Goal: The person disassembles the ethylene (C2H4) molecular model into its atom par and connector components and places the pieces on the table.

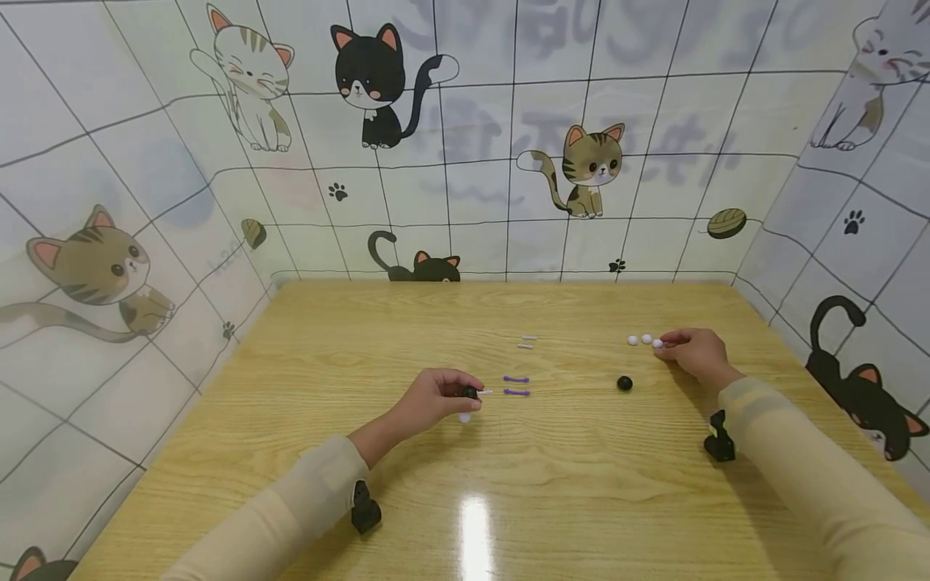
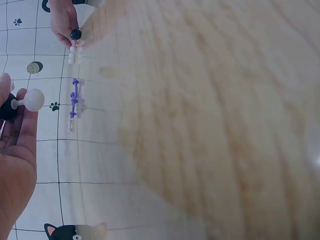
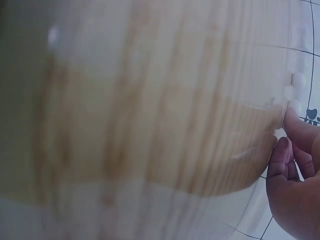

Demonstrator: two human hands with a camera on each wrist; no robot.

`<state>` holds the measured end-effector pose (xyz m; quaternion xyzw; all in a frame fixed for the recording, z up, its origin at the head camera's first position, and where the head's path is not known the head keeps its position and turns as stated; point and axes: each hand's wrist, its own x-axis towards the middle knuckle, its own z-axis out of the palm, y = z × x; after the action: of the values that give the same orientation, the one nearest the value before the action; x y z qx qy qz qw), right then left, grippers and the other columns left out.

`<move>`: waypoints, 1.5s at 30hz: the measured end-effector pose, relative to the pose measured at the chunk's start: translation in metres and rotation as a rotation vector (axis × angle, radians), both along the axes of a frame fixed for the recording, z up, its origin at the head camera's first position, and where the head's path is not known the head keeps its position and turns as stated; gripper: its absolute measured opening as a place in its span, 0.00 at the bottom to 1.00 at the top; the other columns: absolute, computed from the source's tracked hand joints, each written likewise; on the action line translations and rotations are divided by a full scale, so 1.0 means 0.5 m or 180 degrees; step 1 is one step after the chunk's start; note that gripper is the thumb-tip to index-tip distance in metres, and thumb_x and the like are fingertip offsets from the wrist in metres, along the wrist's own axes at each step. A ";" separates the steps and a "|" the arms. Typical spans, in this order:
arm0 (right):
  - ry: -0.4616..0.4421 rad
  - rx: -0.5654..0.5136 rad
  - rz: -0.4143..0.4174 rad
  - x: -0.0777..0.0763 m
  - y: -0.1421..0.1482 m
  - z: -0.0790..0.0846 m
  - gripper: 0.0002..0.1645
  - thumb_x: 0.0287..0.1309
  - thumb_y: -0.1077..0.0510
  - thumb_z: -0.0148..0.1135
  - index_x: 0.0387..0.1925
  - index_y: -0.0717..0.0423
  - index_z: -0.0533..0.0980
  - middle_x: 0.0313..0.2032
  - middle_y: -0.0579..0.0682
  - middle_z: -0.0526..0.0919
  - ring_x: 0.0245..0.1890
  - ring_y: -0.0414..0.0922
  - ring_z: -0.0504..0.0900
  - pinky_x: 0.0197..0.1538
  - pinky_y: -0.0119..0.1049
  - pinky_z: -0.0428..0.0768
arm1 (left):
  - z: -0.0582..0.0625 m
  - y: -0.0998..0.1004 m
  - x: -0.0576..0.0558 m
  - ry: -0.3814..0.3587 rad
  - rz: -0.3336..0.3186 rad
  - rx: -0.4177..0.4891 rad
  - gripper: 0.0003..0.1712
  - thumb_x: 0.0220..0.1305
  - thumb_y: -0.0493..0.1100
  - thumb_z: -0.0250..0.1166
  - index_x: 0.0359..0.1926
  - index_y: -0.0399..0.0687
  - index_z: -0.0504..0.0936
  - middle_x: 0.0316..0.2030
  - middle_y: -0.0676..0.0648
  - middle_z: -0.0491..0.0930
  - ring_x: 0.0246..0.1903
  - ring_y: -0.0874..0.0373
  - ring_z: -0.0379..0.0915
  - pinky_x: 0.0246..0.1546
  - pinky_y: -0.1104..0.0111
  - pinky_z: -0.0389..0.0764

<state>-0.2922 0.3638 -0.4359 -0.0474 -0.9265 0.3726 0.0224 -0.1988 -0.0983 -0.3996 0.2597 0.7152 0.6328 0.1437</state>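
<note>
My left hand (image 1: 434,397) grips a black ball (image 1: 470,392) of a ball-and-stick model. A bare white stick (image 1: 484,392) points right from it, and a white ball (image 2: 34,100) sits on another short stick in the left wrist view. At the right my right hand (image 1: 696,353) pinches a white ball (image 1: 657,344) between thumb and fingertips, low at the table top. Two more white balls, one of them nearest (image 1: 647,339), lie just left of those fingertips. A second black ball (image 1: 625,383) rests alone, nearer the front.
Two purple connector sticks (image 1: 517,393) lie parallel at mid-table, right of my left hand. Behind them are two short white sticks (image 1: 525,346). The wooden table (image 1: 581,484) meets a cat-patterned sheet (image 1: 479,186) at the back and sides.
</note>
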 end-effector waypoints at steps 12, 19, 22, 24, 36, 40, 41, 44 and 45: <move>0.0060 -0.0020 -0.0078 0.014 -0.026 0.024 0.28 0.62 0.50 0.66 0.53 0.70 0.76 0.47 0.64 0.80 0.43 0.54 0.77 0.39 0.36 0.75 | 0.001 0.008 0.001 -0.0052 0.0116 -0.0072 0.14 0.61 0.28 0.66 0.49 0.28 0.80 0.40 0.37 0.81 0.36 0.60 0.78 0.37 0.66 0.80; 0.0144 -0.0291 0.0206 0.035 -0.093 0.056 0.29 0.63 0.51 0.65 0.57 0.68 0.75 0.50 0.64 0.80 0.49 0.57 0.77 0.45 0.39 0.76 | 0.003 0.011 0.003 -0.0061 0.0213 -0.0242 0.16 0.60 0.31 0.68 0.50 0.28 0.80 0.47 0.32 0.79 0.36 0.60 0.79 0.42 0.52 0.80; 0.0116 -0.0419 0.0359 0.045 -0.131 0.061 0.27 0.63 0.52 0.65 0.57 0.67 0.75 0.50 0.63 0.80 0.48 0.54 0.78 0.44 0.37 0.76 | 0.005 0.014 0.004 -0.0012 0.0237 -0.0239 0.16 0.60 0.31 0.68 0.49 0.27 0.80 0.44 0.35 0.80 0.36 0.59 0.78 0.41 0.56 0.81; 0.0114 -0.0487 0.0462 0.051 -0.158 0.061 0.26 0.63 0.52 0.65 0.56 0.66 0.76 0.49 0.60 0.81 0.45 0.50 0.79 0.44 0.39 0.78 | 0.006 0.016 0.004 0.0030 0.0248 -0.0221 0.15 0.59 0.30 0.68 0.48 0.28 0.80 0.42 0.37 0.81 0.35 0.59 0.78 0.39 0.59 0.81; -0.0003 -0.1404 0.1224 0.122 -0.337 0.054 0.20 0.59 0.62 0.68 0.49 0.71 0.78 0.41 0.57 0.84 0.38 0.41 0.81 0.46 0.43 0.80 | 0.004 0.022 0.005 -0.0039 0.0290 -0.0143 0.14 0.61 0.30 0.67 0.48 0.30 0.82 0.42 0.41 0.81 0.36 0.59 0.78 0.39 0.65 0.81; -0.0045 -0.1575 0.1475 0.147 -0.380 0.050 0.18 0.58 0.64 0.68 0.47 0.72 0.79 0.40 0.59 0.83 0.37 0.43 0.81 0.44 0.40 0.81 | 0.003 0.026 0.004 -0.0040 0.0271 -0.0130 0.14 0.61 0.31 0.67 0.48 0.31 0.82 0.43 0.43 0.81 0.37 0.58 0.79 0.40 0.63 0.81; -0.0036 -0.1601 0.1530 0.152 -0.389 0.049 0.17 0.58 0.64 0.68 0.47 0.72 0.79 0.40 0.59 0.83 0.37 0.43 0.82 0.44 0.39 0.81 | 0.003 0.027 0.003 -0.0032 0.0270 -0.0129 0.14 0.61 0.31 0.67 0.48 0.31 0.82 0.43 0.43 0.81 0.38 0.58 0.80 0.41 0.62 0.82; -0.0069 -0.1708 0.1667 0.163 -0.409 0.048 0.18 0.58 0.62 0.68 0.47 0.72 0.79 0.42 0.61 0.83 0.38 0.44 0.82 0.44 0.38 0.81 | 0.001 0.031 0.002 -0.0007 0.0253 -0.0112 0.14 0.61 0.31 0.67 0.48 0.31 0.82 0.42 0.43 0.82 0.37 0.57 0.80 0.41 0.59 0.82; -0.0080 -0.1741 0.1700 0.166 -0.414 0.049 0.19 0.58 0.61 0.69 0.46 0.72 0.79 0.42 0.61 0.83 0.39 0.45 0.82 0.44 0.37 0.81 | 0.001 0.032 0.002 -0.0003 0.0248 -0.0102 0.14 0.61 0.31 0.67 0.48 0.30 0.82 0.42 0.43 0.82 0.37 0.57 0.80 0.41 0.59 0.82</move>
<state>-0.2093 0.1566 -0.4115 0.1868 -0.7728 0.5982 -0.1003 -0.1977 -0.0824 -0.3993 0.2290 0.7347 0.6265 0.1234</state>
